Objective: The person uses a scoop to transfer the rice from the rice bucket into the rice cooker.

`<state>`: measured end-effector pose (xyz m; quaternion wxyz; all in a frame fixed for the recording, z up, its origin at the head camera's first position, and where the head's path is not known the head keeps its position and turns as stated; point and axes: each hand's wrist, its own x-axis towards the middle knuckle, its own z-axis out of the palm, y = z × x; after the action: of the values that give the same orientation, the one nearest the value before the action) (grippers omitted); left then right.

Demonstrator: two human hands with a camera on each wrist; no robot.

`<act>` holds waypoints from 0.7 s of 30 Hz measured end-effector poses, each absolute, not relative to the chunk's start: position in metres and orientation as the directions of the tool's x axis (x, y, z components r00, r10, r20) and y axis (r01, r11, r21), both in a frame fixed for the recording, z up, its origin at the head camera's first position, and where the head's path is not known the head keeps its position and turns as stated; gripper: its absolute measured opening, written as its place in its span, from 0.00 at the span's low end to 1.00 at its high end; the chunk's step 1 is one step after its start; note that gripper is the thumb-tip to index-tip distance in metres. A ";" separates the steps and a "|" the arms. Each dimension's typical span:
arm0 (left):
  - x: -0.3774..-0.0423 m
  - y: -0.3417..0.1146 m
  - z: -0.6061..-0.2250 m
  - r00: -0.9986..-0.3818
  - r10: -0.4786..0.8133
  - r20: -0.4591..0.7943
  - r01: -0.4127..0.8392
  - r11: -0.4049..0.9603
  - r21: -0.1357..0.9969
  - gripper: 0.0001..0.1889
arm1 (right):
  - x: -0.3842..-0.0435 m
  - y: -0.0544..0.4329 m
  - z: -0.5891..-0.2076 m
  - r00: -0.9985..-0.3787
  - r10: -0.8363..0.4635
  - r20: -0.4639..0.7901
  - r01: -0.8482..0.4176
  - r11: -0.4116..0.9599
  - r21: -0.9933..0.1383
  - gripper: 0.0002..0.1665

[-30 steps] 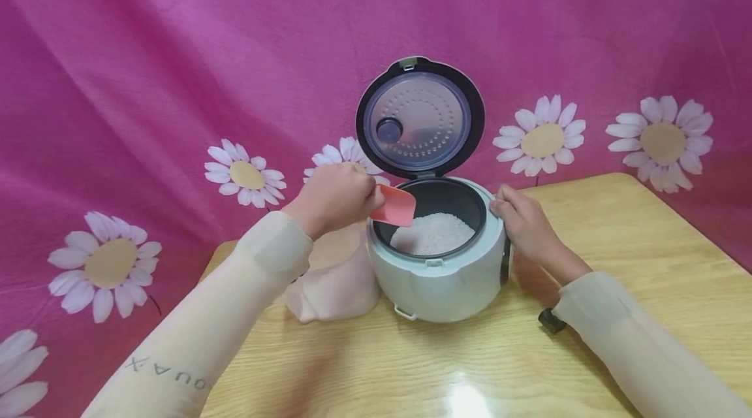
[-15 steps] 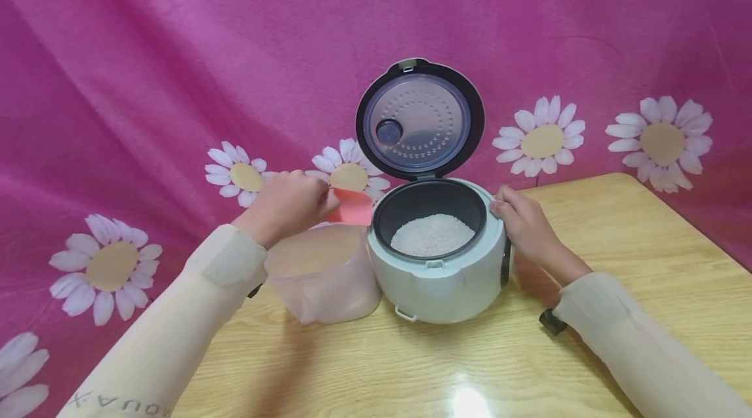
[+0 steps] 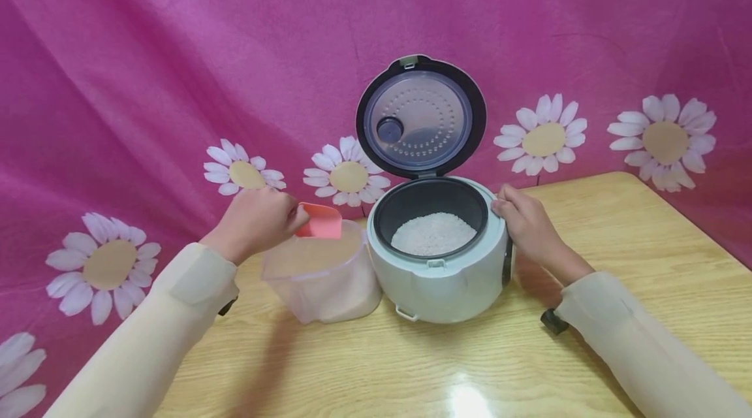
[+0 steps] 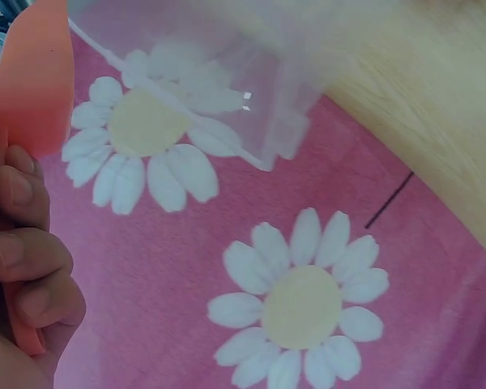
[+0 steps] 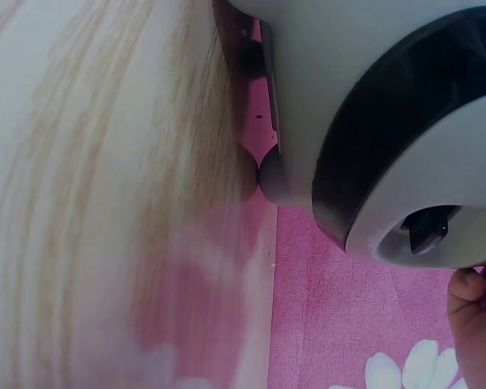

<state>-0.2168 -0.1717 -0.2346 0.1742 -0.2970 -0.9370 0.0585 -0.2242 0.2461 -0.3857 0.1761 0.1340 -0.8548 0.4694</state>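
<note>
In the head view, the left hand (image 3: 252, 221) has its grip curled round the handle of a coral scoop (image 3: 323, 222). The scoop juts out to the right of that grip, above the opening of a translucent container (image 3: 329, 290) standing on the worktop (image 3: 352, 366). Just right of the container sits a rice cooker (image 3: 440, 292), lid (image 3: 418, 121) raised, white rice (image 3: 435, 234) in its dark pot (image 3: 393, 206). The right hand (image 3: 531, 225) grips the cooker's upper side, across from the scoop.

The left wrist view shows fingers wrapped over the handle, the scoop's head extending beyond them.

The right wrist view catches only part of the right hand, touching the cooker.
</note>
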 end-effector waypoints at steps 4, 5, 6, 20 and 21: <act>-0.215 -0.180 -0.238 -0.771 0.566 0.292 0.526 0.825 -0.209 0.21 | -0.224 0.246 -0.385 -0.901 -0.063 0.429 -0.397 0.517 -0.759 0.15; -0.215 -0.182 -0.239 -0.777 0.561 0.287 0.521 0.828 -0.207 0.22 | -0.224 0.246 -0.384 -0.900 -0.063 0.430 -0.399 0.516 -0.759 0.15; -0.214 -0.183 -0.239 -0.781 0.557 0.281 0.519 0.830 -0.203 0.22 | -0.224 0.246 -0.384 -0.900 -0.063 0.432 -0.400 0.516 -0.757 0.14; -0.212 -0.192 -0.249 -0.855 0.494 0.158 0.475 0.868 -0.143 0.20 | -0.224 0.247 -0.386 -0.895 -0.060 0.441 -0.405 0.522 -0.751 0.14; -0.211 -0.192 -0.250 -0.857 0.492 0.154 0.474 0.869 -0.141 0.20 | -0.224 0.247 -0.386 -0.895 -0.060 0.443 -0.406 0.523 -0.750 0.14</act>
<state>-0.2114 -0.1924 -0.2499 0.0927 -0.2509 -0.9623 0.0492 -0.2238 0.2468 -0.3862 0.1846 0.1365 -0.8527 0.4692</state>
